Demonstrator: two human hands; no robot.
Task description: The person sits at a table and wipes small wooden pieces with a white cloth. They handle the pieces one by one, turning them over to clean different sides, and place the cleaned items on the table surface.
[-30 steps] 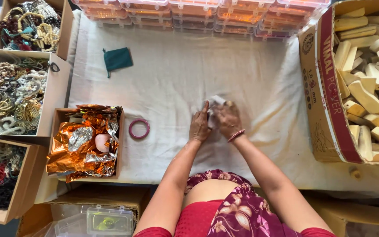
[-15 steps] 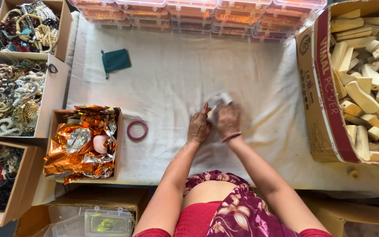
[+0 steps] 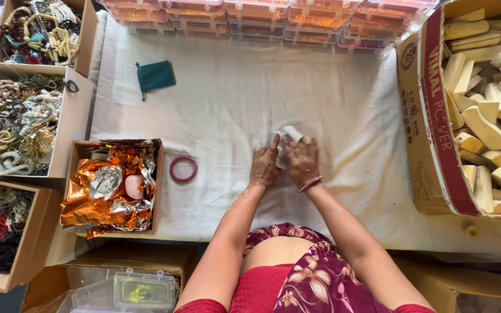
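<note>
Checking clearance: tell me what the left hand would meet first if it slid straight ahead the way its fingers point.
Beyond the left hand lies bare white cloth, then probably the row of orange-lidded plastic boxes.

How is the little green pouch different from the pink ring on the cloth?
The green pouch is a soft, flat, filled-in bag; the pink ring is a round hoop with a hole. The pouch lies far from the hands, the ring nearer the left hand. Both rest untouched on the white cloth.

A small pale wooden piece wrapped partly in white paper (image 3: 290, 134) lies tilted on the white cloth, its upper end pointing toward eleven o'clock, its lower part covered by fingers, just right of the picture's centre.
</note>
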